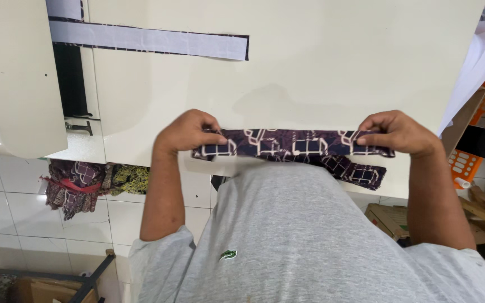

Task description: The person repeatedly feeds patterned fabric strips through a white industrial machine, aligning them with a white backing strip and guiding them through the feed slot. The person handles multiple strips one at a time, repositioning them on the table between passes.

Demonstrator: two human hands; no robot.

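Left hand [189, 132] and right hand [395, 133] each pinch an end of a patterned strip [287, 146], stretched flat between them at the surface [321, 78] edge. A second layer hangs unaligned below the right hand; a white strip [147, 40] lies beyond.

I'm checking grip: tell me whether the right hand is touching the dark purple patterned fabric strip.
Touching. The head view shows the right hand pinching one end of the dark purple patterned fabric strip, fingers closed over it.
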